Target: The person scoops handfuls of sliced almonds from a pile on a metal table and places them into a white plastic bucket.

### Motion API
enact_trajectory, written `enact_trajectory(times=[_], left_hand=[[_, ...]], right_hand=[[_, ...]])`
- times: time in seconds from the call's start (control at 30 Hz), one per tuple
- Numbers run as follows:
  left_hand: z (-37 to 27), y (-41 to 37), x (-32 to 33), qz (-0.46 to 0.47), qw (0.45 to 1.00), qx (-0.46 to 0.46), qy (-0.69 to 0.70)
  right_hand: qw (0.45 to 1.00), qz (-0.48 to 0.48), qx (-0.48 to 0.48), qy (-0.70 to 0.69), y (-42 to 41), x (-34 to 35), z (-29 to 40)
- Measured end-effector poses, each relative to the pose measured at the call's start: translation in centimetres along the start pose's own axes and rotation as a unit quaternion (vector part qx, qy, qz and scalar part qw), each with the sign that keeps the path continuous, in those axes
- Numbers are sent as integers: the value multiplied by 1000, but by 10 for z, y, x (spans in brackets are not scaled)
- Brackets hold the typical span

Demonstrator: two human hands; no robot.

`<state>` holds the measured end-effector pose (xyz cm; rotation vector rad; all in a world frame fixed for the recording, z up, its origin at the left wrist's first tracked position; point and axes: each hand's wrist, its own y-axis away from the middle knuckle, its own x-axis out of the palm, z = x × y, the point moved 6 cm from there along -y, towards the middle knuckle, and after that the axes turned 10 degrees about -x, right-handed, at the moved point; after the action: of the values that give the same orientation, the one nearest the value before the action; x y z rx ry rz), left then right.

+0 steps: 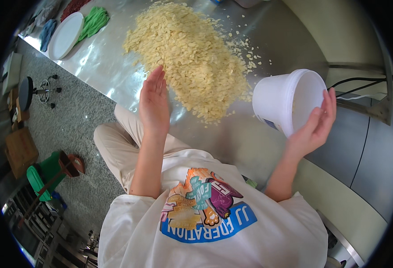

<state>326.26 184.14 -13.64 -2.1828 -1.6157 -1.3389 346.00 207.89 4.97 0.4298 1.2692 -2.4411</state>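
Note:
A large heap of thin, pale yellow flakes lies on the stainless-steel tabletop, with loose flakes scattered along its right side. My left hand is at the heap's lower left edge, palm turned inward and fingers extended, holding nothing. On the right, a white plastic bucket is tipped on the table, its mouth towards the right. My right hand grips the bucket's rim, thumb and fingers at its mouth. The inside of the bucket shows only partly.
A white round lid, a green cloth and a blue cloth lie at the table's upper left. Beyond the table edge stand a stool, a cardboard box and a green bin. Black cables run at the right.

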Motion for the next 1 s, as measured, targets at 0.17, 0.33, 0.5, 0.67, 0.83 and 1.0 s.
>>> enact_trajectory(times=[0.17,0.33,0.5,0.67,0.83,1.0], left_hand=[[15,20,-13,-55,950,16,-307],[33,36,-2,-48,780,197,-592],[26,29,-15,-101,829,229,-500],[2,11,-24,-141,794,267,-528],[2,-4,-17,-167,793,262,-524],[-2,-21,-8,-185,771,295,-533]], right_hand=[[982,163,5,-96,55,67,1],[972,223,15,-67,107,119,-32],[936,322,-136,-34,132,158,-9],[878,405,-251,52,126,196,7],[889,352,-290,33,94,229,8],[932,323,-164,-28,61,245,-11]])
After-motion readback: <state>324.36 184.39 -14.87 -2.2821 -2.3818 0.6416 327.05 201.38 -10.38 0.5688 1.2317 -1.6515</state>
